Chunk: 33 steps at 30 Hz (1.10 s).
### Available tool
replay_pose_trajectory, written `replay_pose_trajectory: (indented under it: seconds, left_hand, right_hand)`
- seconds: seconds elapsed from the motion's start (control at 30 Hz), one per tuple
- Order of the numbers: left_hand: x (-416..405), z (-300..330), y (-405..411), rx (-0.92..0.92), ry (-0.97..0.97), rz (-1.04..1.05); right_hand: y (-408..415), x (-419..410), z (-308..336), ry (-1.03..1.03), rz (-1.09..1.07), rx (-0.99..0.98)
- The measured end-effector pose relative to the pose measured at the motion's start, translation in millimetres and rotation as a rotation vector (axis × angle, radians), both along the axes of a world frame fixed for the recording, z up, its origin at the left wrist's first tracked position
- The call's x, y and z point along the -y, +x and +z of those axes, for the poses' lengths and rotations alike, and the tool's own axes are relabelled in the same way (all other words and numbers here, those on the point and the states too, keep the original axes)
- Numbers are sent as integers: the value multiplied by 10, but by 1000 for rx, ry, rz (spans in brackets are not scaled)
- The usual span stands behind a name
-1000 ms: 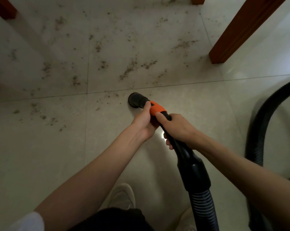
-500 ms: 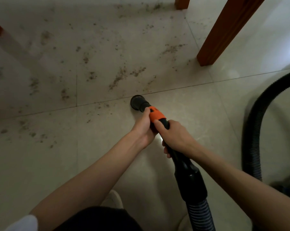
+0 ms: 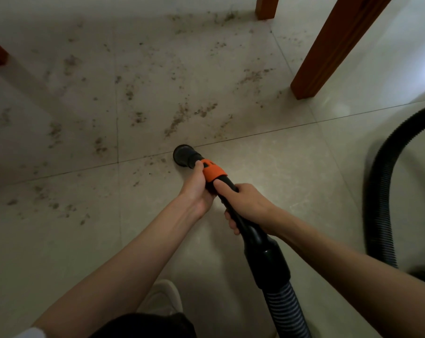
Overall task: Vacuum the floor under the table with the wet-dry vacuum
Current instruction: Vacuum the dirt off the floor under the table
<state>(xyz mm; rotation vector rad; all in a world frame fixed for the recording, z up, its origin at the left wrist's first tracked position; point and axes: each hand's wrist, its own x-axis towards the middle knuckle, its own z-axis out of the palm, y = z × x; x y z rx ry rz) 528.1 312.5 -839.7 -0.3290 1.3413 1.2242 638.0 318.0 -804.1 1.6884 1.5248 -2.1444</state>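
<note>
The nozzle [image 3: 184, 156] has crept forward to the tile seam, left hand [image 3: 197, 189] and right hand [image 3: 246, 203] both clamped on the wand [image 3: 233, 211], most debris [image 3: 179, 118] under the bench remaining.

Floor tiles [image 3: 267, 172]: pale stone-look, smooth, semi-gloss, soft sheen near right edge; thin dark grout lines. Dirt [image 3: 179, 118]: loose, gritty brown specks, matt. Table leg [image 3: 328, 50]: reddish-brown wood, smooth, low satin finish. Vacuum tube [image 3: 245, 228]: black plastic, smooth, slightly glossy. Collar [image 3: 213, 173]: orange plastic, matt. Hose [image 3: 289, 313]: black ribbed plastic, dull sheen on ridges. Shoe [image 3: 162, 298]: off-white, matt; material unclear.
</note>
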Motion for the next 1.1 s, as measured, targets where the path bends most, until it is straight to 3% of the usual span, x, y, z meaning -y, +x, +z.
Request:
replay_pose_trajectory:
  seconds: [0.2, 0.43, 0.7, 1.1]
  left_hand:
    - [-171, -38, -179, -63, -8, -16]
    - [-171, -56, -186, -11, 39, -59]
    - [-403, 89, 160, 18, 66, -245]
    - [-348, -55, 86, -42, 56, -106]
  right_hand:
    - [-221, -91, -44, 85, -30, 2]
    - [-164, -106, -61, 114, -29, 22]
    - [150, -175, -1, 153, -187, 77]
    - [12, -150, 53, 230, -83, 109]
